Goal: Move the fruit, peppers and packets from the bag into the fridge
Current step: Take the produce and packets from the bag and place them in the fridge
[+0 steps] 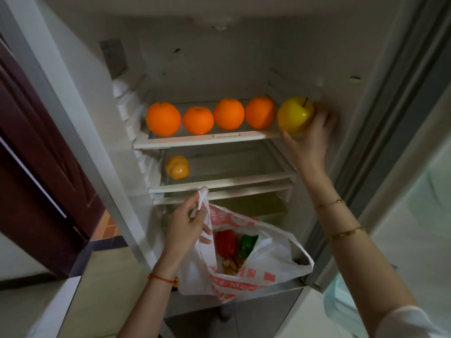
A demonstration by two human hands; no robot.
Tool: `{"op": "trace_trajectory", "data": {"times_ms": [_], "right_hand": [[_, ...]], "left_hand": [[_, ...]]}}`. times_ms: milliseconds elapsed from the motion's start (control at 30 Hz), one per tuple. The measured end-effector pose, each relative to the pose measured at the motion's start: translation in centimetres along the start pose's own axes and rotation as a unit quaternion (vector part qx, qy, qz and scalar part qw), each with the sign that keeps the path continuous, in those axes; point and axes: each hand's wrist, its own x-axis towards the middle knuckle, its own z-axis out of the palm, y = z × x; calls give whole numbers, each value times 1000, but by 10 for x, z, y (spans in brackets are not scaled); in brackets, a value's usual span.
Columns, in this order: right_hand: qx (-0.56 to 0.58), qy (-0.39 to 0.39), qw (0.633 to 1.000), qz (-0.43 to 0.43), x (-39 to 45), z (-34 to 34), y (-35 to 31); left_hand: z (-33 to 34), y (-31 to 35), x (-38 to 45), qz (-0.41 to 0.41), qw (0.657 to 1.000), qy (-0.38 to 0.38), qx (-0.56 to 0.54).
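Fingers point(319, 123) curl round apple point(294, 115), seemingly shelved.

Right hand point(308, 140) cupping a yellow apple point(295, 115) at the top shelf point(207, 140) end, beside four oranges point(229, 114). Left hand point(186, 225) pinching the bag point(268, 264) handle; red pepper point(225, 242) and green pepper point(247, 245) inside.
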Motion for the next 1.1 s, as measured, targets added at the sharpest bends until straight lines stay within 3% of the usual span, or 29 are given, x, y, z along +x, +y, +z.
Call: {"op": "trace_trajectory", "data": {"times_ms": [200,633,933,1000,1100], "right_hand": [[-116,24,993,-6,21,20,-1],[-167,3,986,23,22,40,2],[-65,50,997,7,-4,24,6],[-34,24,999,-25,-26,20,3],[21,-78,992,-94,-71,18,0]], "left_hand": [[-2,-4,4,5,1000,6,8],[-5,-7,8,6,1000,10,9],[-10,-11,4,11,1000,14,-1],[-11,-10,1,13,1000,13,-4],[-12,-9,-3,18,1000,14,5]]}}
